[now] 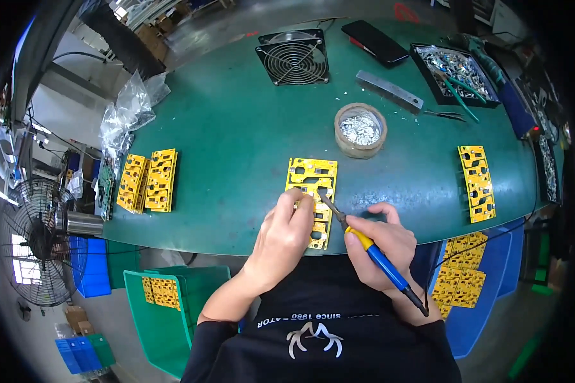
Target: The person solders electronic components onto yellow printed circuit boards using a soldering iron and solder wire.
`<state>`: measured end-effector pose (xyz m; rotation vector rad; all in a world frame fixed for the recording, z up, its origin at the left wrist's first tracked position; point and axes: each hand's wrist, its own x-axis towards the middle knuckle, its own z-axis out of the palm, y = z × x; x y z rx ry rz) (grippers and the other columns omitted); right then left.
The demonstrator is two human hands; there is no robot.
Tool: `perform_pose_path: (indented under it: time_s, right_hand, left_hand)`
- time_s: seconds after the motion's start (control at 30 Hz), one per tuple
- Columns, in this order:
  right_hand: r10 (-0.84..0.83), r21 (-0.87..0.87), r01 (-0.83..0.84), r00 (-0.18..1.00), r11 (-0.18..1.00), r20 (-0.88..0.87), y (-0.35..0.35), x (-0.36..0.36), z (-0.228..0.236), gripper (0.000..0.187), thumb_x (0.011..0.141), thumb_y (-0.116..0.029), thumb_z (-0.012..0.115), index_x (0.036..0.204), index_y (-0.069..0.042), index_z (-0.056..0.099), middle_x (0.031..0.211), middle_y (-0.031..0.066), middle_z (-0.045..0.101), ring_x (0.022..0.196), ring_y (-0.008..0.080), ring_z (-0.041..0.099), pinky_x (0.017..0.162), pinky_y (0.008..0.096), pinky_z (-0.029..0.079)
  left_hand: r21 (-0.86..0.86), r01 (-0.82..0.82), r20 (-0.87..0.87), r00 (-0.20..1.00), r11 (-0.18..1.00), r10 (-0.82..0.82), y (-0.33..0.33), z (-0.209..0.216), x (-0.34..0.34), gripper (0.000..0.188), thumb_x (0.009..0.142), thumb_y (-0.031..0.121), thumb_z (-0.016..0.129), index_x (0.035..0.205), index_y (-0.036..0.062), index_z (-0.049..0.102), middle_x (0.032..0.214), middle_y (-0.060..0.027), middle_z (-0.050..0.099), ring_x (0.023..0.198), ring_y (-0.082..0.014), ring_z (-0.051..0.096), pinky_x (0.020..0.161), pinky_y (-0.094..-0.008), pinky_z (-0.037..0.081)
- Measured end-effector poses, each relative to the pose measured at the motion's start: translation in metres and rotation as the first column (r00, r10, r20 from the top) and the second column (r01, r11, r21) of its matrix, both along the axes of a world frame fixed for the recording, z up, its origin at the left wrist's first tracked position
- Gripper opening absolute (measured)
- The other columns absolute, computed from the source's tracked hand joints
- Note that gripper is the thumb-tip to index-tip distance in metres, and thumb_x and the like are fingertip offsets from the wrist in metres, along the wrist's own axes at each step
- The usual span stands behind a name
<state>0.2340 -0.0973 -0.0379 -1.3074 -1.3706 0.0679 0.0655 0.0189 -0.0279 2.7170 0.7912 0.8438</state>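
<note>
A yellow circuit board panel [314, 167] with dark cut-outs lies on the green table in front of me. My left hand [285, 231] is closed over the panel's left side, thumb and fingers pinched together; whatever sits between the fingertips is too small or hidden to name. In my right hand [386, 244] is a soldering iron [382, 258] with a blue and yellow handle, held like a pen. Its metal tip points up and left and reaches the panel's right part, close to my left fingertips. From the handle's end a dark cable leads away.
A round tub [360, 130] of silvery bits stands beyond the panel, near a metal bar [390, 91] and a small fan [296, 59]. Yellow panels stand left [161, 180] and right [476, 184]. Pliers [457, 89] lie across a parts tray [428, 83]. Bins [153, 332] flank me.
</note>
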Motion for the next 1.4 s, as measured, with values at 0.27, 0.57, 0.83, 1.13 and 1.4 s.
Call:
perform_pose_path:
  time_s: [0.27,0.57,0.83,1.13,1.4]
  right_hand:
    - [0.001,-0.001,-0.001,1.000,1.000,-0.008,0.002,-0.002,-0.001,0.025,0.080,0.000,0.081,0.104,-0.001,0.077,0.079,0.0082,0.077,0.063,0.0196,0.072,0.087,0.0438,0.057]
    - [-0.002,-0.004,0.002,1.000,1.000,-0.031,0.004,-0.003,0.000,0.024,0.080,0.001,0.081,0.103,0.000,0.077,0.077,0.0081,0.076,0.062,0.0193,0.072,0.087,0.0430,0.056]
    - [0.008,-0.038,-0.009,0.999,0.999,-0.040,0.005,-0.003,0.000,0.023,0.080,0.001,0.081,0.103,0.000,0.077,0.079,0.0091,0.077,0.062,0.0195,0.071,0.088,0.0423,0.056]
    - [0.007,-0.061,-0.009,1.000,0.998,-0.023,0.004,-0.005,0.001,0.022,0.080,0.000,0.081,0.102,-0.001,0.077,0.083,0.0089,0.078,0.063,0.0194,0.072,0.088,0.0433,0.056]
    - [0.014,-0.041,-0.015,1.000,0.999,-0.005,0.000,-0.009,0.000,0.024,0.080,0.000,0.080,0.103,-0.001,0.076,0.080,0.0096,0.077,0.062,0.0200,0.071,0.089,0.0456,0.056]
  left_hand:
    - [-0.021,0.003,-0.033,0.999,1.000,-0.004,0.000,0.001,-0.001,0.026,0.087,-0.004,0.074,0.113,-0.0032,0.070,0.113,-0.0138,0.064,0.079,-0.0260,0.071,0.062,-0.0375,0.060]
    - [-0.055,-0.002,-0.022,1.000,0.998,0.001,0.000,0.002,-0.001,0.024,0.088,-0.005,0.074,0.111,-0.0047,0.070,0.111,-0.0153,0.063,0.079,-0.0283,0.072,0.064,-0.0393,0.061]
    - [-0.071,0.005,-0.028,1.000,0.997,-0.007,0.000,0.004,-0.001,0.022,0.089,-0.004,0.073,0.110,-0.0046,0.070,0.110,-0.0163,0.062,0.081,-0.0298,0.072,0.065,-0.0400,0.061]
    - [-0.085,-0.037,-0.071,0.997,0.996,0.031,0.000,0.009,-0.001,0.023,0.091,-0.003,0.071,0.114,-0.0028,0.070,0.114,-0.0167,0.062,0.079,-0.0323,0.072,0.066,-0.0423,0.062]
    - [-0.248,-0.001,-0.233,0.971,0.969,-0.059,0.001,0.019,-0.011,0.055,0.082,-0.013,0.065,0.136,-0.0071,0.058,0.125,-0.0240,0.052,0.090,-0.0429,0.070,0.079,-0.0482,0.061]
